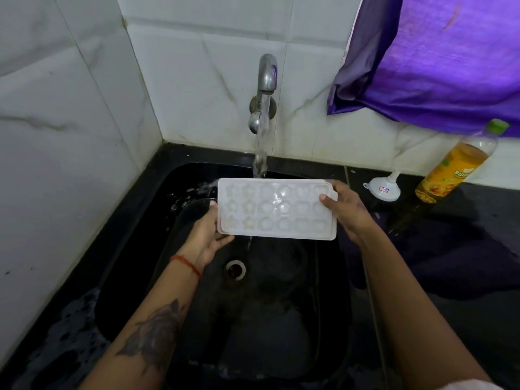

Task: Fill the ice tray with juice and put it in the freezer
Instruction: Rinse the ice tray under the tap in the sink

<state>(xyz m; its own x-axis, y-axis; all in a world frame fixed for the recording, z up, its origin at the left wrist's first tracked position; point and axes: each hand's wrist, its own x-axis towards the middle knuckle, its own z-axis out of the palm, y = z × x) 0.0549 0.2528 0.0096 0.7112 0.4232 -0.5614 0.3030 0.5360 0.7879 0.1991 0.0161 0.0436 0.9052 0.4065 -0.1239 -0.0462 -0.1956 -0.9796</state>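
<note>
- I am holding the ice tray [277, 208] over the black sink [135, 249], level and face up, with its far edge under the water running from the tap [266, 73]; I am reading this as the rinse before any filling — the moulds are showing only water, no juice.
- My left hand [206, 235] is cupping the tray's left end, thumb lying on the rim and fingers going underneath; my right hand [347, 209] is pinching the right end, thumb pressing on top and the rest hidden below.
- The juice bottle [454, 167] is standing capped on the counter [464, 263] to the right, well apart from the tray; a small white funnel [384, 188] is sitting mouth down just beside it.
- Next, as I am judging it: tipping the water out, shutting the tap, setting the tray flat on the counter, then uncapping the bottle; pouring is going to want a slow, steady hand — the moulds are looking shallow and the counter is looking wet.
</note>
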